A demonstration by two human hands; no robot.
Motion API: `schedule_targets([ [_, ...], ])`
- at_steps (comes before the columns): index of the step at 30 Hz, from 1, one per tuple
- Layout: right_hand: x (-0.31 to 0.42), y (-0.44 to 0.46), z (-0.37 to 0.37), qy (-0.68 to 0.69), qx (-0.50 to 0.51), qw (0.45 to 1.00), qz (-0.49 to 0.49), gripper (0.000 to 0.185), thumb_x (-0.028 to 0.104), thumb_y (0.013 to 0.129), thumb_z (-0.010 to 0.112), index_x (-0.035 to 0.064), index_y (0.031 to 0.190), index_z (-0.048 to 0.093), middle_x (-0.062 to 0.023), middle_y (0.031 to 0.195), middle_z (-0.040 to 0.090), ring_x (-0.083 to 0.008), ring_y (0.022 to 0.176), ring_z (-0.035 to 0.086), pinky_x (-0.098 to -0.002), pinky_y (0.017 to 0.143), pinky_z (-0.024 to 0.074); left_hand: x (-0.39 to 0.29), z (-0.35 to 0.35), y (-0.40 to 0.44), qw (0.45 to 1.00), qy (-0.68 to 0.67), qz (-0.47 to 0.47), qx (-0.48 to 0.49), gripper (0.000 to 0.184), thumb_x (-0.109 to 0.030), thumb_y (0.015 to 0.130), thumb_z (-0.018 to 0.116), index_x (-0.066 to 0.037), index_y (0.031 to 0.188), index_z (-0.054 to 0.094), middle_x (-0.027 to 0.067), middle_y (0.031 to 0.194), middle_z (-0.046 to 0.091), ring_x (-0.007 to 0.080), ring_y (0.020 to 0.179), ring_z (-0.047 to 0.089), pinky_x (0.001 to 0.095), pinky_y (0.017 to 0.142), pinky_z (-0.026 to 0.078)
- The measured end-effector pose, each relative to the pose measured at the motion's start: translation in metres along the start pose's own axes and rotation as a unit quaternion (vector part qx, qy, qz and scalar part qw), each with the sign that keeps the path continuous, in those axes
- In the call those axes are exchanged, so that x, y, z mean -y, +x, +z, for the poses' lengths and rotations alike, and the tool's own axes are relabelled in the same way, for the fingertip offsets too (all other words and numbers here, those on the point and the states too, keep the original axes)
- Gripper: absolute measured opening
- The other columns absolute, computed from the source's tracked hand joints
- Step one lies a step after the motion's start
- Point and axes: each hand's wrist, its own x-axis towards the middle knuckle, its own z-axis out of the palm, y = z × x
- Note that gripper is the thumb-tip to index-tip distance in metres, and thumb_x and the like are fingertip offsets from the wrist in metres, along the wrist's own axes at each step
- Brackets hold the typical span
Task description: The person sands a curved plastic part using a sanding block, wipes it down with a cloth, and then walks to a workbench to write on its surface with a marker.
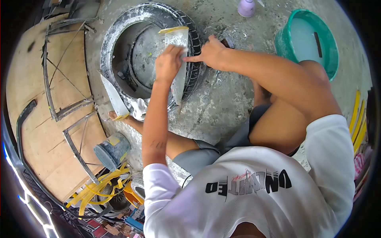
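A pale grey panel (178, 81) with yellow tape along its top end lies across the right side of a dusty black tyre (108, 51). My left hand (168, 63) is closed over the panel's middle, its fingers pinched around something small and whitish, partly blurred. From the right, my right hand (212, 52) reaches to the panel's edge, index finger stretched out beside my left fingers, the others loosely curled, holding nothing visible. A dark block (228, 43) sits on the floor just behind my right hand.
A second taped panel (113, 94) leans on the tyre's left side beside a white cloth (139, 108). A green basin (288, 39) of cloudy water stands right, a purple container (246, 8) at the top. Left are a wooden board (67, 51) with frames and a grey bucket (107, 152).
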Motion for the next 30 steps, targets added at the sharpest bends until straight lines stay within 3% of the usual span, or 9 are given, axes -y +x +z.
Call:
schedule_targets([
  [1, 0.001, -0.001, -0.001, -0.005, -0.003, 1.0, 0.005, 0.092, 0.018, 0.097, 0.06, 0.0549, 0.159, 0.002, -0.005, 0.1, 0.072, -0.0228, 0.097, 0.069, -0.0488, 0.1, 0.0379, -0.001, -0.006, -0.007, 0.999, 0.002, 0.007, 0.043, 0.008, -0.013, 0.09, 0.065, -0.012, 0.095, 0.072, 0.008, 0.094, 0.069, 0.0364, 0.074, 0.069, 0.0458, 0.066, 0.055],
  [8, -0.011, 0.001, -0.006, 0.014, 0.012, 1.0, -0.012, 0.093, 0.016, 0.095, 0.063, 0.0528, 0.159, 0.007, -0.0081, 0.1, 0.072, -0.0256, 0.099, 0.069, -0.0445, 0.1, 0.0401, -0.006, 0.028, 0.028, 0.981, -0.004, -0.104, -0.161, 0.007, -0.012, 0.09, 0.065, -0.01, 0.092, 0.072, 0.0103, 0.094, 0.069, 0.0366, 0.079, 0.069, 0.0465, 0.067, 0.055],
  [10, -0.017, -0.004, -0.002, 0.01, -0.02, 0.999, -0.032, 0.098, 0.013, 0.092, 0.067, 0.0513, 0.16, 0.008, -0.0085, 0.1, 0.072, -0.0267, 0.1, 0.07, -0.0445, 0.099, 0.0412, -0.003, 0.023, 0.008, 0.99, -0.012, -0.099, -0.105, 0.009, -0.012, 0.091, 0.064, -0.01, 0.093, 0.072, 0.0121, 0.095, 0.069, 0.0377, 0.081, 0.068, 0.0472, 0.069, 0.054],
  [12, -0.032, -0.008, -0.005, 0.08, -0.068, 0.994, -0.01, 0.118, 0.0, 0.077, 0.078, 0.0473, 0.161, 0.009, -0.0087, 0.097, 0.071, -0.029, 0.101, 0.07, -0.0513, 0.108, 0.0393, 0.0, 0.01, -0.015, 0.995, -0.02, -0.067, -0.066, 0.009, -0.011, 0.091, 0.064, -0.01, 0.094, 0.073, 0.012, 0.095, 0.069, 0.0379, 0.08, 0.068, 0.047, 0.069, 0.054],
  [14, -0.048, -0.009, -0.008, 0.065, -0.121, 0.99, 0.015, 0.117, 0.001, 0.079, 0.077, 0.0465, 0.161, 0.008, -0.0088, 0.097, 0.071, -0.0294, 0.101, 0.069, -0.0532, 0.11, 0.0377, -0.007, -0.002, -0.046, 0.998, -0.022, -0.064, -0.007, 0.011, -0.009, 0.091, 0.062, -0.01, 0.095, 0.072, 0.0119, 0.095, 0.069, 0.038, 0.079, 0.068, 0.0474, 0.069, 0.055],
  [18, -0.058, -0.004, -0.012, 0.032, -0.079, 0.996, 0.04, 0.114, 0.0, 0.083, 0.074, 0.0461, 0.161, 0.004, -0.0085, 0.094, 0.072, -0.0289, 0.097, 0.07, -0.0527, 0.11, 0.0385, -0.03, -0.036, -0.087, 0.993, -0.044, -0.053, 0.091, 0.013, -0.008, 0.091, 0.06, -0.011, 0.095, 0.072, 0.0104, 0.093, 0.068, 0.0373, 0.077, 0.068, 0.0473, 0.067, 0.055],
  [21, -0.049, 0.011, 0.001, 0.021, -0.084, 0.995, 0.051, 0.111, 0.003, 0.088, 0.07, 0.0489, 0.16, 0.0, -0.0077, 0.088, 0.073, -0.0275, 0.09, 0.071, -0.0511, 0.11, 0.0383, -0.024, -0.024, -0.082, 0.998, -0.012, -0.028, 0.056, 0.012, -0.01, 0.092, 0.06, -0.012, 0.094, 0.072, 0.009, 0.092, 0.068, 0.0368, 0.076, 0.068, 0.0468, 0.065, 0.055],
  [24, -0.046, 0.006, -0.009, 0.0, -0.057, 0.997, 0.06, 0.109, 0.005, 0.089, 0.069, 0.049, 0.16, 0.0, -0.0081, 0.088, 0.073, -0.0264, 0.09, 0.072, -0.0498, 0.11, 0.039, -0.015, -0.009, -0.043, 0.996, 0.013, -0.088, -0.011, 0.01, -0.012, 0.092, 0.061, -0.011, 0.094, 0.071, 0.0098, 0.092, 0.068, 0.037, 0.078, 0.068, 0.0469, 0.066, 0.054],
  [30, -0.045, 0.01, -0.009, -0.018, -0.048, 0.996, 0.067, 0.105, 0.007, 0.093, 0.065, 0.0484, 0.16, -0.005, -0.0036, 0.085, 0.073, -0.0221, 0.082, 0.072, -0.0444, 0.092, 0.0464, -0.007, -0.052, -0.101, 0.991, -0.044, -0.037, 0.122, 0.007, -0.01, 0.091, 0.064, -0.009, 0.092, 0.07, 0.0103, 0.09, 0.066, 0.0374, 0.08, 0.067, 0.0469, 0.069, 0.053],
])
